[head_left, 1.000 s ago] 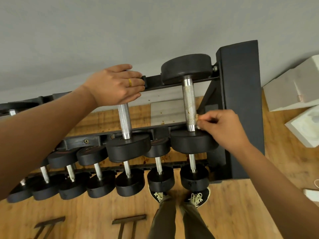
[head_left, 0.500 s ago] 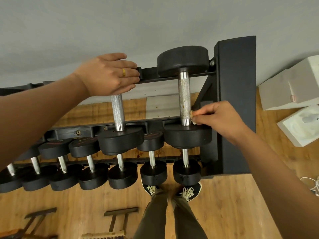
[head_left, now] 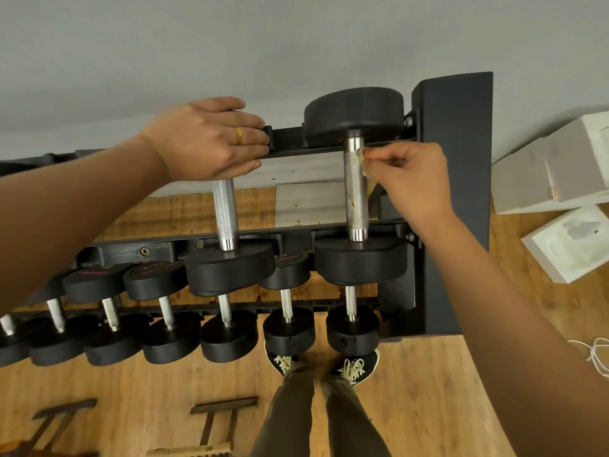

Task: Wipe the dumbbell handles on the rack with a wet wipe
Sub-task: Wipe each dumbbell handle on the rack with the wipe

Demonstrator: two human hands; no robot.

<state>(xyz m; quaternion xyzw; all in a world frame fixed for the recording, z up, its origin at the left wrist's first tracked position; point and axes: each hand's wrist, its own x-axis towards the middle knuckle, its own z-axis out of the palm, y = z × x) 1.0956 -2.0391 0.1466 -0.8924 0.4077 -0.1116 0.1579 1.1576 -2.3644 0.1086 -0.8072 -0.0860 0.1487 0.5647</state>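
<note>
Head: wipe (head_left: 362, 156) in right hand (head_left: 408, 179) seemingly touches handle (head_left: 355, 196).

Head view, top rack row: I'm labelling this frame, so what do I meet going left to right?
left hand → dumbbell handle → wet wipe → right hand → rack end post → white boxes

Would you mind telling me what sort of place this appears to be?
Probably a gym or home workout room: a black steel two-tier rack holds black round-headed dumbbells with knurled chrome handles on a wooden floor.
</note>
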